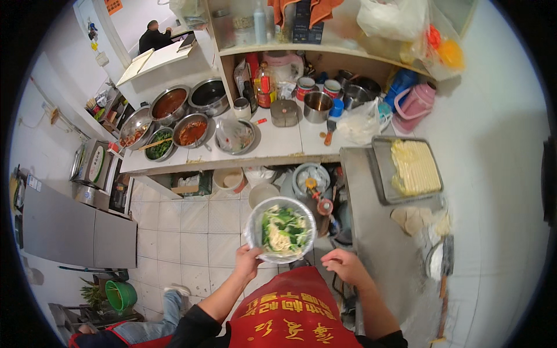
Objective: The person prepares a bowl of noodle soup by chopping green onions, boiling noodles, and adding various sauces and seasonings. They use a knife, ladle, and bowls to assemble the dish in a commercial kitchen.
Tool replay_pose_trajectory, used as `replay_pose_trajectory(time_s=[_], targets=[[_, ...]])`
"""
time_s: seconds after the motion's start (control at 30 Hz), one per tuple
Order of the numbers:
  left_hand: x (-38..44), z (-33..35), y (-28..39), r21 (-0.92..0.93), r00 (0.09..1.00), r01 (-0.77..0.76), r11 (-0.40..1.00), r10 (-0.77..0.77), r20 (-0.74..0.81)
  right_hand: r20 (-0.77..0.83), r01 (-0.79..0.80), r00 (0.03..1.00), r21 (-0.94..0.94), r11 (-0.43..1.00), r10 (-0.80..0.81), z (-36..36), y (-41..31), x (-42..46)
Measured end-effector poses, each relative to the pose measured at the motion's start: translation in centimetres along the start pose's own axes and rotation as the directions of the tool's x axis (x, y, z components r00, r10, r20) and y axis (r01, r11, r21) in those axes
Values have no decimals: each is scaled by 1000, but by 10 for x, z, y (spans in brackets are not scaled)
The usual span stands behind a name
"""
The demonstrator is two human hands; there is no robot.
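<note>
My left hand (249,262) grips the near left rim of a round bowl (282,260) lined with a clear plastic bag. Pale noodles (278,237) and green leafy vegetables (285,217) lie inside it. The bowl is held up in front of my red apron (283,309), which bears yellow writing. To the right of the bowl and apart from it is my right hand (343,266). Its fingers are curled, and I see nothing in them, though the inside of the palm is hidden.
Metal bowls of sauces (169,104) and greens (159,145) stand on the white counter (278,150). Below it is a gas cylinder (311,174) with a regulator. At right, a metal tray (378,174) of pale dough strips rests on a steel worktop (365,209). Another person's leg (172,309) is at lower left.
</note>
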State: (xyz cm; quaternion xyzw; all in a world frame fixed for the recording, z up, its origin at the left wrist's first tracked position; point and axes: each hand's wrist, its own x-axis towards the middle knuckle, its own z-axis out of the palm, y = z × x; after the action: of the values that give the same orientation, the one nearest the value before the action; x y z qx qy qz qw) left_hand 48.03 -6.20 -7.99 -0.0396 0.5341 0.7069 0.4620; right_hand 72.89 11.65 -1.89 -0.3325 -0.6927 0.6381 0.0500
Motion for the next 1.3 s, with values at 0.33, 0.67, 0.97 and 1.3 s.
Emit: replay_pose_trajectory(time_s=[0.33, 0.67, 0.97, 1.3], targets=[[58, -11, 8, -190, 953, -144, 971, 84, -290, 124, -155, 985, 349, 924, 118, -58, -15, 278], [166, -24, 35, -74, 967, -68, 995, 47, -249, -295, -180, 861, 585, 791, 415, -85, -53, 576], [269, -60, 10, 48, 996, -91, 995, 92, -9, -377, -226, 771, 592, 774, 514, -94, -109, 605], [299, -32, 15, 138, 992, -119, 983, 124, -32, -369, -28, 748, 813, 581, 552, -111, -131, 595]])
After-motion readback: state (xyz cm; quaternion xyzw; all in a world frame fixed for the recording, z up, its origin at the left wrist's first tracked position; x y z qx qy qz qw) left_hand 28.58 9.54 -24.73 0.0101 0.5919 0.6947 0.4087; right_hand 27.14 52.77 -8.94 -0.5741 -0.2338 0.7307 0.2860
